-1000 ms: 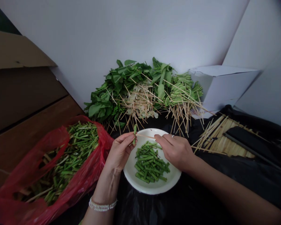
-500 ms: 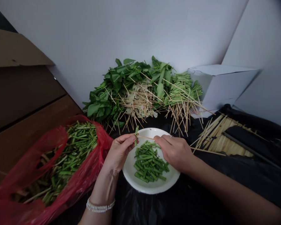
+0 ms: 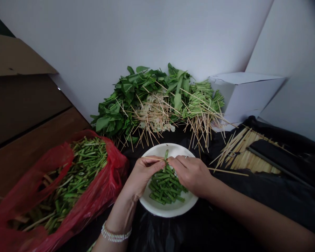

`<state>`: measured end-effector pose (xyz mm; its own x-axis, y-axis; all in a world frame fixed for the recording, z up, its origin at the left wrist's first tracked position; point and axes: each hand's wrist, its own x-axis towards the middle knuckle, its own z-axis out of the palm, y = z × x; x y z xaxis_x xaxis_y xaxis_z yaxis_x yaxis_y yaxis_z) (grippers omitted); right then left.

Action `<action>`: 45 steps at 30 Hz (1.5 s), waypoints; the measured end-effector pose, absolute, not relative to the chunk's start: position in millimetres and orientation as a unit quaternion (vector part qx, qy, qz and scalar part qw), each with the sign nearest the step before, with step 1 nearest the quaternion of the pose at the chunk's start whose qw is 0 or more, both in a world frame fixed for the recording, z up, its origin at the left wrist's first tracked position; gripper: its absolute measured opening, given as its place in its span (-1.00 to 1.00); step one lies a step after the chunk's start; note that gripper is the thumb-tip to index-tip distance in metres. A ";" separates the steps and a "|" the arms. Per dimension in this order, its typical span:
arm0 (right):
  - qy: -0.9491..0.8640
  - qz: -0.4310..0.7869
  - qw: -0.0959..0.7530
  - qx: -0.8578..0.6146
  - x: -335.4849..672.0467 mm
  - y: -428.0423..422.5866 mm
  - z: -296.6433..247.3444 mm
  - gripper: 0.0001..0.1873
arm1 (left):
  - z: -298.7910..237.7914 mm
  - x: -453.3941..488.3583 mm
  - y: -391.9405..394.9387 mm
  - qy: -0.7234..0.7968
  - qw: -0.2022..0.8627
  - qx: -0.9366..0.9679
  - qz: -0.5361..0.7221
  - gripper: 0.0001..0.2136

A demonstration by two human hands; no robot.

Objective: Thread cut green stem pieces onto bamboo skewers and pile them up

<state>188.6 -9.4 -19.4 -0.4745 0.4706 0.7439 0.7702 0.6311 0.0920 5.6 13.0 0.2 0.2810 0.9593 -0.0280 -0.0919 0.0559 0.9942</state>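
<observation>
Over a white bowl (image 3: 168,211) my two hands meet. My left hand (image 3: 143,175) is closed, thumb and fingers pinching a short green stem piece (image 3: 166,154) that stands upright between the hands. A thin bamboo skewer (image 3: 228,171) runs through my closed right hand (image 3: 195,175), its long end sticking out to the right. The skewer's other end shows along my left fingers, beyond the stem piece. Cut green stems (image 3: 165,190) lie heaped in the bowl below. Fingers partly hide where the skewer meets the stem.
At left sits a red plastic bag (image 3: 115,168) full of cut stems. Leafy greens (image 3: 112,112), loaded skewers (image 3: 157,112) and bundled skewered stems (image 3: 199,99) lie along the wall. Loose bamboo skewers (image 3: 241,154), a dark flat object (image 3: 270,154) and a white box (image 3: 252,94) are at right.
My hands have come together. The stem piece has shifted right, against my right fingers, and the skewer now extends past it to the left. The view has moved slightly.
</observation>
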 end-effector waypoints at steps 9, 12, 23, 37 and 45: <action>-0.796 -0.244 0.391 -0.393 205.4 3.0 -9.9 -0.73 | 2.9 -0.6 11.6 0.453 0.252 0.809 0.276 -0.89; -0.792 -0.253 0.388 -0.398 208.1 5.6 -9.6 -0.72 | 2.0 -3.0 9.8 0.458 0.154 0.860 0.164 -0.89; -0.800 -0.243 0.388 -0.388 206.2 3.3 -10.1 -0.69 | -6.4 -3.8 9.8 0.445 0.234 0.817 0.284 -0.80; -0.797 -0.249 0.393 -0.384 205.8 3.6 -13.6 -0.70 | 6.2 -9.7 25.7 0.379 0.634 0.329 0.589 -0.72; -0.808 -0.268 0.353 -0.389 205.3 3.1 -15.7 -0.68 | 7.2 -11.5 24.8 0.361 0.659 0.317 0.578 -0.75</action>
